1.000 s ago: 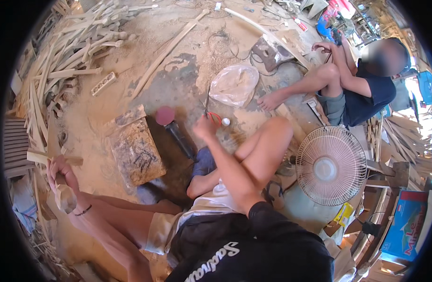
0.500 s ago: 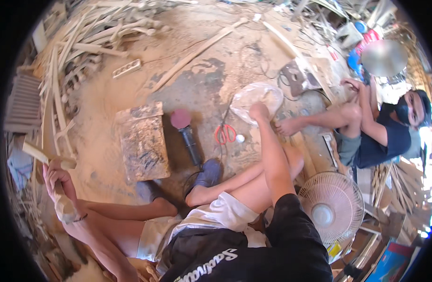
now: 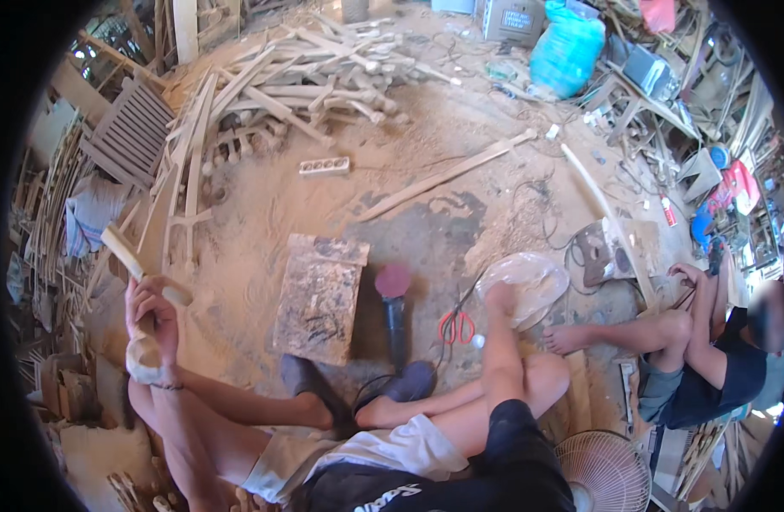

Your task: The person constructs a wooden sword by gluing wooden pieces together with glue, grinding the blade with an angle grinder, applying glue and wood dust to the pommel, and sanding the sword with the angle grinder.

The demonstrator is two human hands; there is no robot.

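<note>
A carved wooden piece (image 3: 136, 264) is held up at the person's left, clear of the floor, the left hand (image 3: 153, 320) wrapped round it. The right hand (image 3: 499, 299) reaches into a clear plastic bag (image 3: 528, 286) beside red-handled scissors (image 3: 456, 324) and a grinder (image 3: 395, 311); its fingers are hidden, so I cannot tell its grip.

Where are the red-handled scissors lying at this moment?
In the head view, the red-handled scissors lie on the sandy floor right of centre, between the red-disc angle grinder and the clear plastic bag.
</note>
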